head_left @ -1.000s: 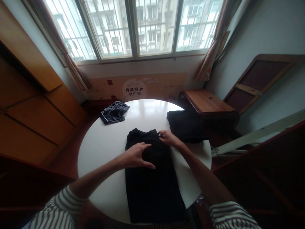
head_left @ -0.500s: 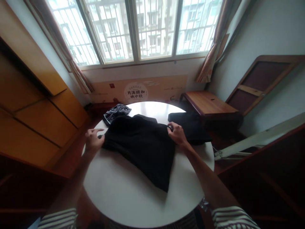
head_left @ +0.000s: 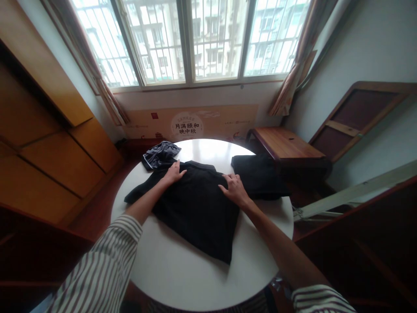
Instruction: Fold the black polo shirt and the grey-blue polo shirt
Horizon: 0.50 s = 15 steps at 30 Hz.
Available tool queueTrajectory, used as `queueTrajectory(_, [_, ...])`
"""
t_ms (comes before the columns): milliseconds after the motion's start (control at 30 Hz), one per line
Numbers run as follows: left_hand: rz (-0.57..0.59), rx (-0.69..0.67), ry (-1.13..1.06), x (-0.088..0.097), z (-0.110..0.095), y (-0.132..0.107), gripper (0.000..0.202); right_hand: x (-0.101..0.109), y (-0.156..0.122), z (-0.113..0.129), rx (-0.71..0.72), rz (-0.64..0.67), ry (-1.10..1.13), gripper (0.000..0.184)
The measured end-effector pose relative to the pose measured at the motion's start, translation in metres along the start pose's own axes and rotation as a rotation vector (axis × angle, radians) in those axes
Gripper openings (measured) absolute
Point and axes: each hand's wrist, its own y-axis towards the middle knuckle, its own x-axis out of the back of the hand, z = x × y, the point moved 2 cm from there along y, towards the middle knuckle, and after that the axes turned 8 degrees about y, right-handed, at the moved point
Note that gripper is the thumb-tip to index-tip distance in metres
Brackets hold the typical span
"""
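Note:
A black garment lies spread across the round white table, slanted from far left to near right. My left hand rests flat on its far left part, fingers stretched out. My right hand lies flat on its right edge, fingers apart. Neither hand grips the cloth. Both sleeves are striped.
A crumpled grey garment sits at the table's far left edge. A folded dark garment lies at the far right, next to my right hand. A wooden bench stands to the right, wooden cabinets to the left.
The garment was turned and spread out sideways from lying lengthwise. Both hands let go of its edges and now press flat on top; my left hand moved right onto the cloth.

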Motion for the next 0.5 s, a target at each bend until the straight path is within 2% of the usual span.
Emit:
queueTrajectory(133, [0.003,0.010,-0.008,-0.005,-0.004,0.009,0.044,0.001,0.004,0.000,-0.063,0.039,0.097,0.033])
queueTrajectory(167, [-0.019,0.006,-0.015,-0.004,-0.006,0.007,0.039,0.002,0.005,0.000,-0.085,0.062,0.179,0.031])
queueTrajectory(233, [-0.146,-0.014,-0.094,0.002,-0.010,0.001,0.032,0.005,0.007,0.000,-0.115,0.163,0.373,0.032])
queueTrajectory(300, [-0.344,-0.032,-0.308,0.014,-0.013,-0.010,0.032,0.008,0.005,0.004,-0.103,0.367,0.580,0.042])
queueTrajectory(333, [-0.428,-0.028,-0.467,0.020,-0.014,-0.017,0.033,0.009,0.002,0.008,-0.081,0.522,0.695,0.048])
queueTrajectory(400, [-0.506,0.001,-0.766,0.033,-0.016,-0.028,0.038,0.011,-0.007,0.018,-0.019,0.839,0.920,0.056])
queueTrajectory(433, [-0.489,0.016,-0.867,0.039,-0.017,-0.034,0.040,0.012,-0.010,0.024,0.011,0.929,1.025,0.056])
queueTrajectory(467, [-0.447,0.027,-0.922,0.045,-0.020,-0.038,0.043,0.014,-0.012,0.029,0.032,0.918,1.108,0.055])
queueTrajectory(500, [-0.390,0.030,-0.940,0.050,-0.023,-0.042,0.045,0.017,-0.012,0.034,0.044,0.798,1.158,0.050])
